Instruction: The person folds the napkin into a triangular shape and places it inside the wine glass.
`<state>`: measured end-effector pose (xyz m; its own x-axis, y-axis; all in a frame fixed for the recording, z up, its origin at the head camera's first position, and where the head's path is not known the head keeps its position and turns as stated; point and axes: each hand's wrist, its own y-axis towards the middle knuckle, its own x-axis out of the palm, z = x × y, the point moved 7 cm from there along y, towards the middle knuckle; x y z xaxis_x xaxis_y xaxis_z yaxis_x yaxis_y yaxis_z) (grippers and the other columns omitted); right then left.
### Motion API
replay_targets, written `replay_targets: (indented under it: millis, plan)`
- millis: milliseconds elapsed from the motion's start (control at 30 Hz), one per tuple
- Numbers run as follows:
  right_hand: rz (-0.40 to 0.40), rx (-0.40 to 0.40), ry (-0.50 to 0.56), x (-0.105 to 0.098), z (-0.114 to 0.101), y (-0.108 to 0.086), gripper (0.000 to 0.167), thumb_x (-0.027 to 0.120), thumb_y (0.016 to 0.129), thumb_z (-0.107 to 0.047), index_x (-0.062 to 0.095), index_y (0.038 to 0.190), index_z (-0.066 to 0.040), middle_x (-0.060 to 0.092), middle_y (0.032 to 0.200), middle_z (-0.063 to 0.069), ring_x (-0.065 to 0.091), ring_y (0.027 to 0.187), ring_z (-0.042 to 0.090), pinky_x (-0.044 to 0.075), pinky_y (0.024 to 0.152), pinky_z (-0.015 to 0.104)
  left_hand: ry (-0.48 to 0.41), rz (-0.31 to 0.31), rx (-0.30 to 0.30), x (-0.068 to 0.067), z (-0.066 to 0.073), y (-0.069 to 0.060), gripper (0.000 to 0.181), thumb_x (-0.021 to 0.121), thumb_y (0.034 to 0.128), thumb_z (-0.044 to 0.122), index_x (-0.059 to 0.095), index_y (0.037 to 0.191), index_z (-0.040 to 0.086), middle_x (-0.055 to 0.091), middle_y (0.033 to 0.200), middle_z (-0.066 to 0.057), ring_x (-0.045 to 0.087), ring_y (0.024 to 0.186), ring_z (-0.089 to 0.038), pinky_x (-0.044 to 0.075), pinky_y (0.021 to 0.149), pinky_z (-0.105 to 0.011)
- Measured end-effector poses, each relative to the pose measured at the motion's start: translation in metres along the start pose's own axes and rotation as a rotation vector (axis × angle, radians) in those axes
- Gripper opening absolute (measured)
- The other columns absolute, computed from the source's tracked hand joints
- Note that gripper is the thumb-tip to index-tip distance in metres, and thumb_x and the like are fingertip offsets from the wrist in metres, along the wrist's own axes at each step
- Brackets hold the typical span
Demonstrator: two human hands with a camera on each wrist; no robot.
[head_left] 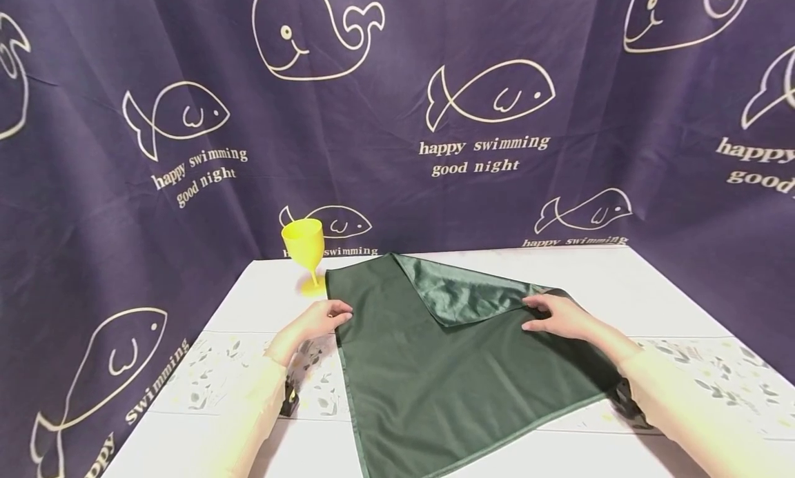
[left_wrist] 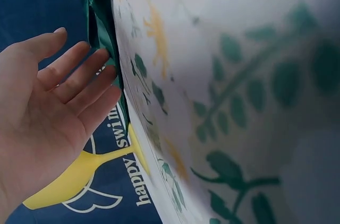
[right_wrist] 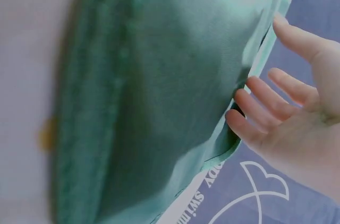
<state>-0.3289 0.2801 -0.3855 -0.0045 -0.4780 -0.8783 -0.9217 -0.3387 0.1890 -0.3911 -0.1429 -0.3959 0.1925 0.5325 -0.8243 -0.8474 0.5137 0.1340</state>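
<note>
A dark green satin cloth [head_left: 428, 388] lies spread on the table, slightly wrinkled. Its far edge has a flap [head_left: 466, 292] folded over, showing the shinier side. At the cloth's left edge is my left hand [head_left: 318, 319], fingers loosely bent; in the left wrist view its palm [left_wrist: 53, 96] shows nothing held, with fingertips near the green fabric [left_wrist: 101, 17]. My right hand [head_left: 564, 317] is over the cloth's right part, beside the flap's end. The right wrist view shows its fingers [right_wrist: 263, 104] spread and relaxed at the fabric's edge [right_wrist: 223, 144]; whether they touch is unclear.
A yellow goblet [head_left: 304, 245] stands upright at the table's back left, just beyond the left hand and beside the cloth's corner. The white table [head_left: 671, 299] has a leaf-patterned band. Dark blue curtains [head_left: 397, 119] with fish and whale drawings enclose the back and sides.
</note>
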Motion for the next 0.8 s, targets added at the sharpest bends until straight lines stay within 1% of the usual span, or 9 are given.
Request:
replay_targets:
  millis: [167, 233, 333, 433, 533, 800]
  plan:
    - [-0.033, 0.031, -0.011, 0.0, -0.003, -0.013, 0.054, 0.073, 0.081, -0.032, 0.061, 0.117, 0.006, 0.063, 0.114, 0.023, 0.059, 0.105, 0.041, 0.048, 0.088, 0.05, -0.015, -0.021, -0.008, 0.006, -0.002, 0.004, 0.027, 0.057, 0.0936, 0.014, 0.063, 0.111, -0.005, 0.067, 0.108, -0.018, 0.063, 0.102, -0.031, 0.051, 0.089, -0.041]
    - [-0.06, 0.044, -0.03, 0.001, -0.003, -0.018, 0.056, 0.071, 0.081, -0.035, 0.06, 0.118, 0.005, 0.06, 0.118, 0.025, 0.056, 0.11, 0.043, 0.046, 0.09, 0.052, -0.02, -0.032, -0.016, 0.007, -0.003, 0.004, 0.028, 0.057, 0.0936, 0.015, 0.062, 0.113, -0.005, 0.066, 0.11, -0.018, 0.062, 0.104, -0.031, 0.05, 0.09, -0.041]
    - [-0.11, 0.056, -0.04, 0.006, -0.003, -0.024, 0.06, 0.07, 0.082, -0.038, 0.058, 0.121, 0.007, 0.053, 0.126, 0.03, 0.047, 0.117, 0.049, 0.043, 0.093, 0.056, -0.017, -0.042, -0.026, 0.006, -0.003, 0.003, 0.029, 0.057, 0.0931, 0.015, 0.062, 0.113, -0.006, 0.066, 0.11, -0.019, 0.062, 0.105, -0.032, 0.05, 0.09, -0.042]
    - [-0.148, 0.061, -0.046, 0.011, -0.004, -0.025, 0.065, 0.07, 0.081, -0.038, 0.055, 0.124, 0.009, 0.046, 0.132, 0.033, 0.041, 0.121, 0.053, 0.04, 0.094, 0.059, -0.009, -0.042, -0.03, 0.005, -0.003, 0.002, 0.028, 0.058, 0.0926, 0.014, 0.063, 0.112, -0.006, 0.066, 0.109, -0.02, 0.063, 0.104, -0.032, 0.051, 0.088, -0.042]
    - [-0.167, 0.062, -0.046, 0.014, -0.004, -0.023, 0.068, 0.071, 0.081, -0.038, 0.054, 0.125, 0.009, 0.042, 0.134, 0.035, 0.038, 0.122, 0.054, 0.039, 0.094, 0.06, -0.017, -0.04, -0.039, 0.004, -0.003, 0.001, 0.028, 0.058, 0.0921, 0.013, 0.063, 0.111, -0.007, 0.067, 0.108, -0.02, 0.063, 0.103, -0.032, 0.051, 0.087, -0.041]
    - [-0.166, 0.039, -0.044, 0.014, 0.005, -0.016, 0.066, 0.071, 0.081, -0.037, 0.054, 0.126, 0.008, 0.041, 0.136, 0.034, 0.037, 0.124, 0.053, 0.038, 0.096, 0.06, -0.024, -0.053, -0.061, 0.008, -0.004, -0.001, 0.028, 0.059, 0.0914, 0.015, 0.064, 0.111, -0.004, 0.067, 0.108, -0.018, 0.064, 0.101, -0.029, 0.051, 0.088, -0.04]
